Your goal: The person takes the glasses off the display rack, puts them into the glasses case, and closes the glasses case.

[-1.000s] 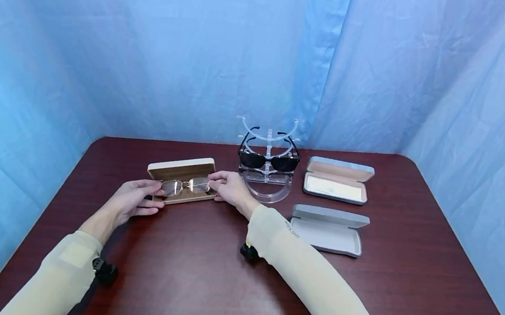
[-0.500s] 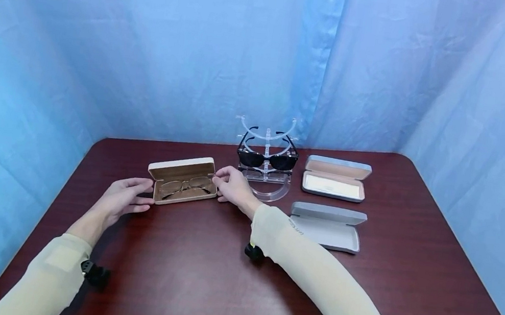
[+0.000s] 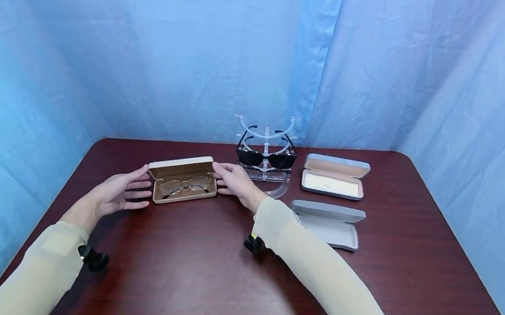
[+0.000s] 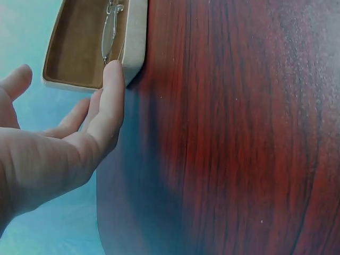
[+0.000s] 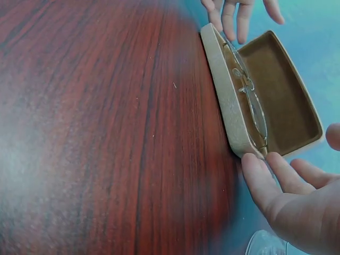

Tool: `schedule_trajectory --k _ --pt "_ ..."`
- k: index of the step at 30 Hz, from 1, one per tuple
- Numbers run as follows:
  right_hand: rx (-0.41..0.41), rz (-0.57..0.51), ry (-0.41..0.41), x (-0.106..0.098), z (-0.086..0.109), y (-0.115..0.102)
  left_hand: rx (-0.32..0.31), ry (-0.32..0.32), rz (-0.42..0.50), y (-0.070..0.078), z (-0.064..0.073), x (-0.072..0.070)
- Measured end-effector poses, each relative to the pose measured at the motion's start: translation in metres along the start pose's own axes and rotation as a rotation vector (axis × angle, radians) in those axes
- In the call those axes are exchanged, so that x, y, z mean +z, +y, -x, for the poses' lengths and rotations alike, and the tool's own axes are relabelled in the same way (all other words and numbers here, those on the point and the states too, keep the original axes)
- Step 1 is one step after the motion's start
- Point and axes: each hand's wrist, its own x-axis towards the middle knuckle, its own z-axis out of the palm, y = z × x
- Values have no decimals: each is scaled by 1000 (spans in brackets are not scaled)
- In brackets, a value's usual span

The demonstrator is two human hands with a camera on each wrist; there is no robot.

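A beige glasses case [image 3: 177, 171] with a brown lining stands with its lid up at the table's left. In its lower half lies a pair of thin-rimmed eyeglasses [image 3: 199, 183]. My left hand [image 3: 112, 195] is at the case's left end, fingers extended and spread, thumb by the lid's corner. At the right end is my right hand [image 3: 237, 182], its thumb by the lid's edge and the other fingers along the side. The right wrist view shows the fingertips [image 5: 254, 164] close against the case's end; whether they touch it is hard to tell.
A clear display stand [image 3: 267, 134] at the back holds black sunglasses [image 3: 250, 158], with another pair lower down. To its right, a grey case [image 3: 337, 165] holds a pale cloth [image 3: 330, 184]. Nearer lies another raised-lid grey case [image 3: 330, 212], partly behind the right sleeve.
The eyeglasses, held by both hands a second ago, now lie in the beige case. Both hands have let go, and their thumbs have moved up to the lid's ends.
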Motion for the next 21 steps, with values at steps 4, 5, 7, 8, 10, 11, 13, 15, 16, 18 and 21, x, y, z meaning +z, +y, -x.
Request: schedule_trajectory --k 4,5,7,8,10,11,13,15,16,18,21 --pt "18 -22 -4 -2 1 0 -8 -21 -10 1 -4 1" --pt "17 -26 -5 -2 1 0 -8 -22 -13 2 -5 2" --pt "16 -27 -3 -2 2 0 -9 -23 -18 3 -6 2" --pt "17 -25 -4 -2 2 0 -9 -21 -21 3 -7 3" --pt "19 -21 -10 -1 3 0 -9 -16 -24 4 -7 3" --pt "20 -18 -12 -1 3 0 -8 -12 -26 4 -7 3" --pt "20 -15 -14 -1 3 1 -6 -5 -29 5 -8 3" --pt "15 -13 -16 1 3 2 -2 9 -28 4 -7 2" --pt "12 -13 -14 2 3 2 0 15 -28 4 -7 2" --pt "9 -8 -12 4 3 3 -1 31 -30 2 -6 2" --pt "12 -1 -23 9 3 5 -10 50 -31 -1 -6 1"
